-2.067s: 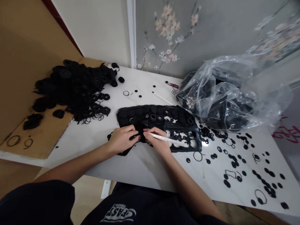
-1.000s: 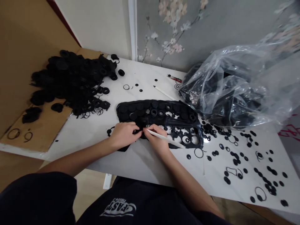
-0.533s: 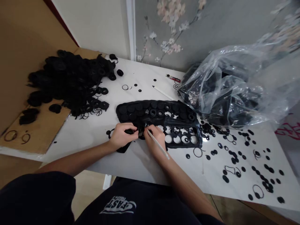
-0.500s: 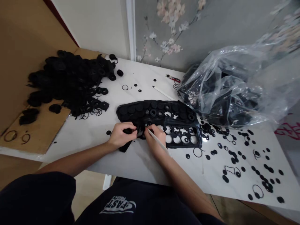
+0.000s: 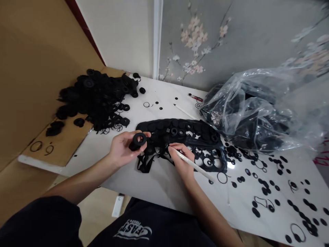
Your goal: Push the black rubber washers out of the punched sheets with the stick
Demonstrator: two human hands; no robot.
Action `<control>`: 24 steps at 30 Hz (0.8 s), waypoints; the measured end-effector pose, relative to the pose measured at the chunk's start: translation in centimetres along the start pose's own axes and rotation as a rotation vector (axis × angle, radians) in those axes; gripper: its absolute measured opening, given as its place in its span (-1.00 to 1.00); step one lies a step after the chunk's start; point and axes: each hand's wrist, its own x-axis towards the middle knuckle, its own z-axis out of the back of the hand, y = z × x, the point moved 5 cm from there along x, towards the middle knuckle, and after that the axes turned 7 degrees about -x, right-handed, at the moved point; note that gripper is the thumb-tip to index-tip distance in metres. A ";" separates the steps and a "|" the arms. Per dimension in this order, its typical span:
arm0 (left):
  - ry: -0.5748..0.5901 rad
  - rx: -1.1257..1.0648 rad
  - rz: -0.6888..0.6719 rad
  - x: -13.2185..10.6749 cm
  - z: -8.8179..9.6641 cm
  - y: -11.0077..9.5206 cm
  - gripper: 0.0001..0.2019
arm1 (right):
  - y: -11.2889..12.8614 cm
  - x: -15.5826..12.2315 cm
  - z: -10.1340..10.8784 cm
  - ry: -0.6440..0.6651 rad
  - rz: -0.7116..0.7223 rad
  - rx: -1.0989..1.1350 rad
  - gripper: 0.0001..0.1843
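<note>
Rubber ring [image 5: 140, 139] rests pinched in our left hand [image 5: 120, 149]. Our right hand [image 5: 182, 162] grips a white stylus [image 5: 194, 165] narrowly, apparently touching the punched black sheet [image 5: 203, 128] on the marble table [image 5: 87, 148], near a rubber heap [image 5: 97, 99].

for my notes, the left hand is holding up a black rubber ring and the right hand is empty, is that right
Not quite: the right hand is not empty. The head view shows it holding a white pointed stick. The left hand does hold up a black rubber ring.
</note>
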 end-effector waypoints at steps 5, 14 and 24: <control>-0.102 -0.064 0.015 0.9 1.7 0.9 -0.94 | 1.0 -0.7 -1.2 0.151 -0.060 0.056 -0.88; 0.188 0.485 -0.275 1.4 4.3 0.5 -0.79 | -0.6 -0.8 -3.2 0.251 -0.105 0.013 -0.87; 0.339 1.663 -0.613 0.2 0.8 2.5 -0.72 | -0.6 0.0 -1.0 0.253 -0.133 -0.168 -0.88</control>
